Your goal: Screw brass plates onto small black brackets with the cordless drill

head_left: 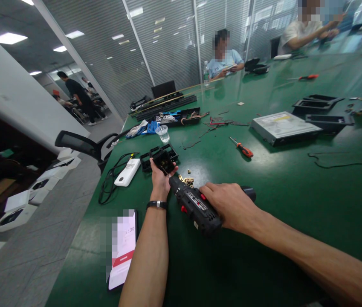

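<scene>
My left hand (160, 181) is closed around a small black plastic box (163, 163), its open side turned toward me with brassy bits inside. In my right hand (232, 204) is a black cordless drill (196, 207) with red switches, lying on its side with its nose toward the box. The drill's bit reaches the box's lower edge; whether it touches a screw is too small to tell. Just right of the box, small brass pieces (187, 181) lie in a loose pile on the green table (283, 187). Behind my left hand sits another black plastic tray (145, 164).
Left of my hands are a white power bank (127, 172), a black cable (105, 187) and a phone (123, 251). Farther off stand a clear plastic cup (163, 134), a red-handled screwdriver (244, 149) and a silver disc drive (285, 127). People sit across the table.
</scene>
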{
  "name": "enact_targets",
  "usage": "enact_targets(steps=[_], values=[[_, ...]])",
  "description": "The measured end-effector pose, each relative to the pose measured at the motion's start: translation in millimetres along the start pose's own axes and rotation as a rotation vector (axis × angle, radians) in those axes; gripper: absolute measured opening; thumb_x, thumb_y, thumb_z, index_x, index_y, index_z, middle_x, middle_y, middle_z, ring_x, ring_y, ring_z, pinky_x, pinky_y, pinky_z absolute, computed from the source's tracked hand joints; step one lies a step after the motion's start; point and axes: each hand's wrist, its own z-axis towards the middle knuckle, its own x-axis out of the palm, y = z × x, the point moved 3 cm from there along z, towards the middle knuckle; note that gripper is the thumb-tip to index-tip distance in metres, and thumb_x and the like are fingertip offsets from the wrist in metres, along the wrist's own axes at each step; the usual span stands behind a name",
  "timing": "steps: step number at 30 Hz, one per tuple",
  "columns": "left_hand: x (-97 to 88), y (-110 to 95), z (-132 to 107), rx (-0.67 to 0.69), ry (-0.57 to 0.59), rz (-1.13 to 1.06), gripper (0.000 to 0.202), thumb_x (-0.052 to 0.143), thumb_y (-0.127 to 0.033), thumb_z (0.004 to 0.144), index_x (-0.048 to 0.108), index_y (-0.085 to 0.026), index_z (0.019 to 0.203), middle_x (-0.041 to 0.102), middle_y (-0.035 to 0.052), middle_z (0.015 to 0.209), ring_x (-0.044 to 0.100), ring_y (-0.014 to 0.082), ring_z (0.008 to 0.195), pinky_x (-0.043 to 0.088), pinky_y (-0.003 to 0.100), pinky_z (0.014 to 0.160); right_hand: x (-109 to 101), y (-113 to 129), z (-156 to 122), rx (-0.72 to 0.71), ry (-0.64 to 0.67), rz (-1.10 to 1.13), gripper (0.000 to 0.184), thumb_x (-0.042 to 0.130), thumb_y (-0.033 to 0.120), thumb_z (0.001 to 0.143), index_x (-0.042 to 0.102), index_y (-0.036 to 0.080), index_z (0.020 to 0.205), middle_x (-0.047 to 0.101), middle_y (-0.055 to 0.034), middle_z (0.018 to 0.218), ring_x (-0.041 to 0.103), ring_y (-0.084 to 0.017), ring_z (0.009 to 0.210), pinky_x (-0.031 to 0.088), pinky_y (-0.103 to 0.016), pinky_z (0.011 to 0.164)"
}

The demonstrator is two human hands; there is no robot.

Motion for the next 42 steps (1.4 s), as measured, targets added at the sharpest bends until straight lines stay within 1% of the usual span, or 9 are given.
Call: enact_targets(steps=[6, 15, 23, 30, 34, 39, 42], values=[[0.7, -0.7, -1.8, 0.002, -0.012, 0.001, 0.064, 0.047, -0.070, 0.097, 0.069, -0.012, 0.112, 0.073, 0.0108, 0.083, 0.073, 0.0222, 0.071, 0.062, 0.043, 0.076, -2.4, -0.5, -0.3, 0.004, 0.022, 0.018, 0.035, 0.069, 0.027, 0.076, 0.060, 0.018, 0.108, 0.071, -0.0082, 0.101, 0.071, -0.028, 0.085, 0.041, -0.034, 0.062], [3.2, -2.0, -3.6, -0.013, -0.004, -0.007, 0.066, 0.044, -0.070, 0.098, 0.070, -0.010, 0.110, 0.072, 0.0107, 0.080, 0.072, 0.0221, 0.069, 0.061, 0.041, 0.074, -2.1, 0.2, -0.2, 0.000, 0.028, 0.006, 0.037, 0.070, 0.027, 0.076, 0.059, 0.018, 0.110, 0.070, -0.0088, 0.102, 0.070, -0.028, 0.083, 0.043, -0.035, 0.062], [1.8, -1.0, -1.9, -0.020, -0.005, -0.010, 0.063, 0.046, -0.070, 0.097, 0.069, -0.013, 0.114, 0.073, 0.0092, 0.083, 0.073, 0.0209, 0.072, 0.061, 0.042, 0.079, -2.1, -1.1, -1.0, -0.003, 0.016, 0.013, 0.034, 0.069, 0.029, 0.077, 0.060, 0.018, 0.108, 0.071, -0.0088, 0.101, 0.071, -0.028, 0.083, 0.042, -0.034, 0.062], [0.1, -0.2, -0.7, -0.014, -0.003, -0.011, 0.063, 0.046, -0.069, 0.097, 0.069, -0.013, 0.111, 0.072, 0.0095, 0.083, 0.073, 0.0218, 0.072, 0.061, 0.043, 0.077, -3.0, -0.1, -0.1, -0.004, 0.005, 0.009, 0.033, 0.069, 0.028, 0.077, 0.060, 0.018, 0.106, 0.071, -0.0074, 0.099, 0.071, -0.029, 0.083, 0.042, -0.035, 0.061], [1.1, -0.9, -1.5, -0.006, -0.004, -0.006, 0.063, 0.046, -0.070, 0.097, 0.069, -0.012, 0.108, 0.072, 0.0103, 0.082, 0.073, 0.0223, 0.071, 0.061, 0.042, 0.075, -3.0, 0.9, -0.5, 0.002, 0.012, 0.006, 0.034, 0.070, 0.032, 0.078, 0.060, 0.017, 0.108, 0.070, -0.0082, 0.099, 0.071, -0.029, 0.082, 0.044, -0.035, 0.062], [2.8, -1.4, -3.3, -0.025, -0.013, -0.013, 0.064, 0.045, -0.070, 0.097, 0.069, -0.012, 0.110, 0.072, 0.0100, 0.081, 0.072, 0.0212, 0.070, 0.061, 0.040, 0.075, -0.8, 0.4, -0.3, -0.003, 0.018, -0.004, 0.037, 0.070, 0.028, 0.076, 0.060, 0.017, 0.110, 0.070, -0.0083, 0.101, 0.070, -0.029, 0.083, 0.045, -0.035, 0.064], [2.8, -1.1, -3.1, -0.032, -0.014, -0.017, 0.065, 0.045, -0.071, 0.097, 0.069, -0.012, 0.111, 0.072, 0.0099, 0.081, 0.072, 0.0211, 0.071, 0.061, 0.040, 0.076, 0.1, -0.4, -0.3, -0.003, 0.017, -0.003, 0.037, 0.070, 0.028, 0.075, 0.060, 0.018, 0.109, 0.070, -0.0083, 0.101, 0.070, -0.029, 0.083, 0.045, -0.035, 0.063]])
